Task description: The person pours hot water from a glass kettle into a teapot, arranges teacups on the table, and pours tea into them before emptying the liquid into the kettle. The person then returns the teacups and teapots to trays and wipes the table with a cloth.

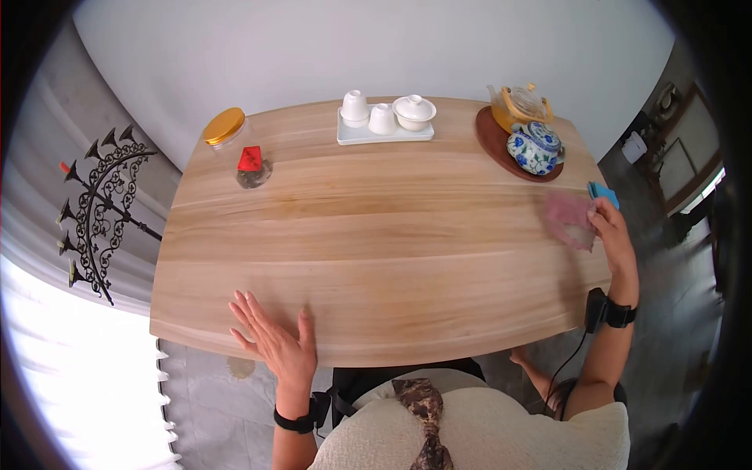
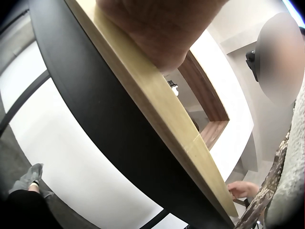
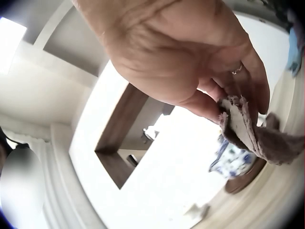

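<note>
At the table's right side, my right hand pinches a mauve cloth by one edge. The right wrist view shows the thumb and fingers closed on the folded cloth, with its pale inner side showing. Just beyond the fingers, a blue folded cloth lies at the table's right edge. My left hand is spread over the front left edge of the wooden table, fingers straight and holding nothing. In the left wrist view only the underside of that hand appears.
A blue-and-white teapot and a glass teapot stand on a brown tray. White cups and a lidded bowl sit on a white tray at the back. A gold-lidded jar with a red label stands back left.
</note>
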Tool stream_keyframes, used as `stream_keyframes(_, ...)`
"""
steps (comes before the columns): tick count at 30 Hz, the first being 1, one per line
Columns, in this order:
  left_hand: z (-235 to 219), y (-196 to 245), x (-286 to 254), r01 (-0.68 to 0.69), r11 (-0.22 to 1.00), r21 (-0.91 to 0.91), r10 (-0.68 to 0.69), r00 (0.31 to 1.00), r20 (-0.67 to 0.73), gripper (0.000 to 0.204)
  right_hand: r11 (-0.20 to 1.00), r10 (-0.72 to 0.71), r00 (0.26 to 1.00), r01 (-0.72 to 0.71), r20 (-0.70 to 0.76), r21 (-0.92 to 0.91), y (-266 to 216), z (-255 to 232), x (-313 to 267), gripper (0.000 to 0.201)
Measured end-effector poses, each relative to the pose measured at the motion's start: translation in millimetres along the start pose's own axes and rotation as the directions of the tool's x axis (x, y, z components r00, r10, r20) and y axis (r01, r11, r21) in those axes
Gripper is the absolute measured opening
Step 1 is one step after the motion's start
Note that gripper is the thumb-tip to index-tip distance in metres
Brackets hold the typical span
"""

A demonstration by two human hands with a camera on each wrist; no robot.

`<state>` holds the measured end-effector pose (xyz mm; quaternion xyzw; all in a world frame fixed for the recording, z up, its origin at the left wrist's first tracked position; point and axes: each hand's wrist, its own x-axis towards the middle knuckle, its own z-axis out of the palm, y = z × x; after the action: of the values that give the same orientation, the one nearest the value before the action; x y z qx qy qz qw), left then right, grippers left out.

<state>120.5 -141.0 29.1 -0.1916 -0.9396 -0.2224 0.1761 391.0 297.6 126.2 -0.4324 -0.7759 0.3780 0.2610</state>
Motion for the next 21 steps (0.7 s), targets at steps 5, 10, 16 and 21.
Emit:
stream_keyframes(5,0,0,-1,0.007,1.0,-0.001,-0.007,1.0,-0.005,0.079,0.86,-0.169,0.937,-0.011,0.304,0.51,-95,55,-33,0.021)
stream_keyframes(10,0,-1,-1,0.01,1.0,-0.001,-0.01,1.0,-0.004,0.078,0.922,-0.248,0.884,0.09,0.396,0.377,-130,72,-54,0.018)
stream_keyframes(16,1,-2,0,0.005,1.0,-0.005,-0.005,1.0,-0.008,0.078,0.709,-0.46,0.521,0.703,0.719,-0.055,-126,98,-100,0.028)
stream_keyframes(21,0,-1,0,0.001,1.0,-0.012,-0.001,1.0,-0.006,0.076,0.794,-0.372,0.528,0.607,0.763,-0.034,-100,135,-115,0.044)
